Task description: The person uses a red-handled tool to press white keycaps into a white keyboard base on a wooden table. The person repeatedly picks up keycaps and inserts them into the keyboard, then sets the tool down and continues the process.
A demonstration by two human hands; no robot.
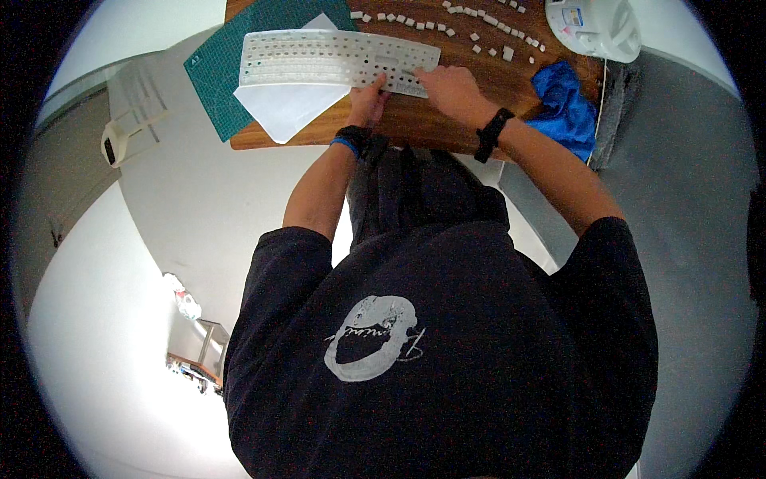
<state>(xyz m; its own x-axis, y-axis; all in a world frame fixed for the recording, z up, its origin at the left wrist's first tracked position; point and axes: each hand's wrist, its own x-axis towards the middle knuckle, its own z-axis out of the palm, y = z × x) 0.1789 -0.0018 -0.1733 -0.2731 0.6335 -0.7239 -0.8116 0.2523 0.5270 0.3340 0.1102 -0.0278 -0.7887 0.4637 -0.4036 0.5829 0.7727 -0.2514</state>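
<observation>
A white keyboard [303, 57] lies at the table's front, its left part over a white sheet of paper [291, 110]. Bare key positions with small dark holes show over much of it. My left hand [367, 104] grips the keyboard's near edge, thumb on top and fingers curled below. At the keyboard's right part, my right hand [456, 89] is closed, with its fingertips down on the key area. Whether anything sits between those fingertips is too small to make out. Behind the keyboard, several loose white keycaps [431, 25] are laid out in rows on the table.
A green cutting mat [209, 76] lies under the paper at the left of the wooden table [267, 142]. A crumpled blue cloth [562, 108] is at the right edge, and a white rounded container [614, 32] stands at the back right. A white chair [116, 144] is off to the left.
</observation>
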